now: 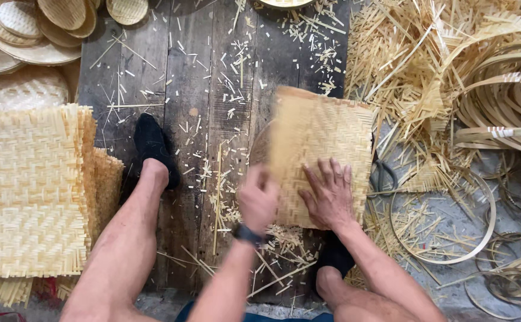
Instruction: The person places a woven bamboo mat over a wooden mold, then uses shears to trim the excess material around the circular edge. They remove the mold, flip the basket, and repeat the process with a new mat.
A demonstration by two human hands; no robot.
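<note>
A square woven bamboo mat (323,137) lies on the dark wooden board in front of me, its left edge blurred. My right hand (330,194) presses flat on the mat's near part with fingers spread. My left hand (258,198), a dark watch on its wrist, is closed at the mat's near left edge; motion blur hides whether it grips the edge. A round shape shows under the mat's left side.
A stack of woven mats (31,185) sits at left, with finished round baskets (34,27) at the top left. Loose bamboo strips (404,53) and hoops (502,101) pile at right. Scissors (383,176) lie beside the mat. My feet in dark socks rest on the board.
</note>
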